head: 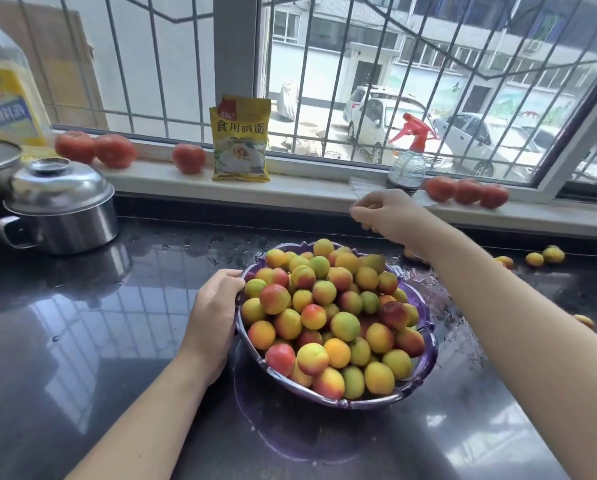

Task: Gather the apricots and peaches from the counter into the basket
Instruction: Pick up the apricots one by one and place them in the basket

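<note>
A purple basket (425,372) heaped with yellow, green and red apricots and peaches (328,317) sits in the middle of the dark counter. My left hand (214,310) grips the basket's left rim. My right hand (387,213) hovers beyond the basket's far rim with its fingers loosely curled and nothing in them. Loose fruits lie on the counter at the right: a small group (546,256) near the back wall, one (584,321) beside my right forearm, and one (411,253) partly hidden behind my wrist.
A steel pot with a lid (58,209) stands at the left. On the window sill are tomatoes (96,148), a yellow packet (240,140), a spray bottle (408,157) and more tomatoes (466,191). An oil bottle (3,81) stands far left. The counter is wet around the basket.
</note>
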`<action>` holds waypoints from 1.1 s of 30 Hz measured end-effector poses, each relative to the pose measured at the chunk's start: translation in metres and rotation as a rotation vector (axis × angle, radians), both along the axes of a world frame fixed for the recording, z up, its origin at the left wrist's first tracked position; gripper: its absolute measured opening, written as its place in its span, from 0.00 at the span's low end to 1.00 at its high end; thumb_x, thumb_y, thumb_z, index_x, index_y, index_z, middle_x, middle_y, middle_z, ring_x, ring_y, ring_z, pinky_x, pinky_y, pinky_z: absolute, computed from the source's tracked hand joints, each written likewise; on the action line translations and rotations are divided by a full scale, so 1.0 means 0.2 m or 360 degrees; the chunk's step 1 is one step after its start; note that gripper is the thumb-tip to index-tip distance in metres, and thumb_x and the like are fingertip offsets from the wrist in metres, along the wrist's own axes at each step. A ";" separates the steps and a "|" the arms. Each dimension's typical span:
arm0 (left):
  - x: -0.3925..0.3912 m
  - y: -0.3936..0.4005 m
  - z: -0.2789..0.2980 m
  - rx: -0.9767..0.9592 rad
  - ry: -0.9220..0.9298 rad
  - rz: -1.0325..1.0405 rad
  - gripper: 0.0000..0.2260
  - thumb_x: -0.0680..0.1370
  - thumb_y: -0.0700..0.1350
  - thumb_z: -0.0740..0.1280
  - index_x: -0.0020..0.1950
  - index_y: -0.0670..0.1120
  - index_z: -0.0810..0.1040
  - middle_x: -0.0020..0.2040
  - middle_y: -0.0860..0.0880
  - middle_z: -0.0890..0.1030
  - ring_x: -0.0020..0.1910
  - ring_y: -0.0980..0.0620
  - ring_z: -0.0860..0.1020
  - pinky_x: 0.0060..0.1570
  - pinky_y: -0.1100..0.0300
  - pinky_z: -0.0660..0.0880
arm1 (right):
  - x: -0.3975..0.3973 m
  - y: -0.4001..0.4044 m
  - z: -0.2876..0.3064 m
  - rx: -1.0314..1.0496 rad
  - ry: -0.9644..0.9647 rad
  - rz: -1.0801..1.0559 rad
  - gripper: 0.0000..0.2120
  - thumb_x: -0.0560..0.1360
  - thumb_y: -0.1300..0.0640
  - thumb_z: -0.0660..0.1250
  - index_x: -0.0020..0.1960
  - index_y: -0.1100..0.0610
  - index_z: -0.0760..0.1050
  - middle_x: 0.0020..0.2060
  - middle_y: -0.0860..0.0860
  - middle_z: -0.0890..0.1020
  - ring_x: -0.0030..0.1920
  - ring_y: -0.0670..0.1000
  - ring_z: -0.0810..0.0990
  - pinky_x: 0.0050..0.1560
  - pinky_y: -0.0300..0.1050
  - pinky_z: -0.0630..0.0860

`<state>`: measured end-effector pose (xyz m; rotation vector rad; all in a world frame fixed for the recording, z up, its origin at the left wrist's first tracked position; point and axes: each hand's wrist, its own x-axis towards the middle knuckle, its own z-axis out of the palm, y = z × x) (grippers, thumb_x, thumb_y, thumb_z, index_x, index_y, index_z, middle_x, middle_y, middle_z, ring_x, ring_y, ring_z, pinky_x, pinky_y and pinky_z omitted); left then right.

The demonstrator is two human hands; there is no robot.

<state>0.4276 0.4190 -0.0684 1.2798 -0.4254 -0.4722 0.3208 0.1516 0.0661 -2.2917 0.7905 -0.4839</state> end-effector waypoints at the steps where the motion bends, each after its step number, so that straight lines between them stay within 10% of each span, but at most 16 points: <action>1: 0.00 0.00 0.00 0.0003 -0.0004 0.0004 0.11 0.73 0.52 0.65 0.45 0.50 0.85 0.45 0.43 0.87 0.43 0.50 0.85 0.40 0.54 0.83 | -0.05 -0.07 -0.01 0.0043 -0.0099 -0.0085 0.04 0.77 0.51 0.70 0.48 0.51 0.82 0.43 0.50 0.86 0.41 0.44 0.83 0.45 0.39 0.81; 9: -0.01 -0.01 0.00 -0.0011 -0.0011 0.0064 0.10 0.74 0.51 0.64 0.42 0.52 0.85 0.42 0.47 0.86 0.40 0.52 0.84 0.36 0.57 0.81 | -0.49 -0.49 -0.43 -0.0135 -0.0042 -0.0832 0.11 0.75 0.64 0.65 0.52 0.56 0.84 0.50 0.58 0.86 0.53 0.58 0.83 0.59 0.51 0.78; 21: -0.02 -0.01 0.01 -0.0067 0.0005 0.0135 0.10 0.74 0.49 0.65 0.41 0.51 0.86 0.40 0.49 0.86 0.39 0.55 0.83 0.34 0.61 0.80 | -0.44 -0.52 -0.68 -0.0859 0.0374 -0.0628 0.26 0.80 0.56 0.60 0.78 0.51 0.64 0.76 0.52 0.65 0.62 0.66 0.76 0.56 0.58 0.74; 33: -0.01 -0.02 0.00 -0.0050 -0.0011 0.0139 0.10 0.73 0.49 0.65 0.41 0.51 0.86 0.41 0.49 0.86 0.40 0.54 0.83 0.37 0.58 0.80 | -0.44 -0.58 -0.69 -0.0668 0.0195 -0.0696 0.15 0.81 0.53 0.63 0.66 0.54 0.73 0.64 0.57 0.76 0.61 0.64 0.76 0.56 0.58 0.74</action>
